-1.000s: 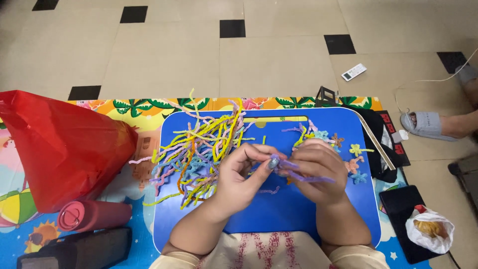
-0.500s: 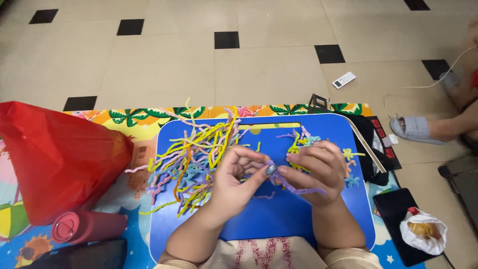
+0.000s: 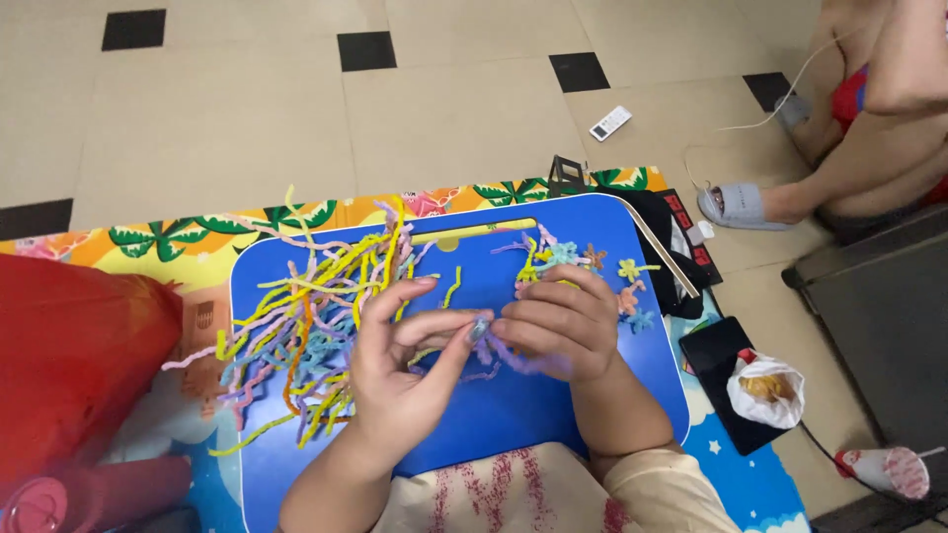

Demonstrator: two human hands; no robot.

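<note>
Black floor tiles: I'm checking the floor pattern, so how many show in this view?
5: one top left, one top centre, one right of centre, one by the seated person's foot, one at the left edge. The mat may hide more.

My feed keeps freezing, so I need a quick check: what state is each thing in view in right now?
Left hand: fingertips pinching the lilac fuzzy pipe cleaner, which is bent.
Right hand: curled round the same pipe cleaner.
Pile of mixed-colour pipe cleaners: loose, tangled.
Small finished pipe-cleaner shapes: clustered behind the right hand.
Blue plastic lap tray: lying flat.
Red plastic bag: slumped.
White plastic bag: open, food showing.
</note>
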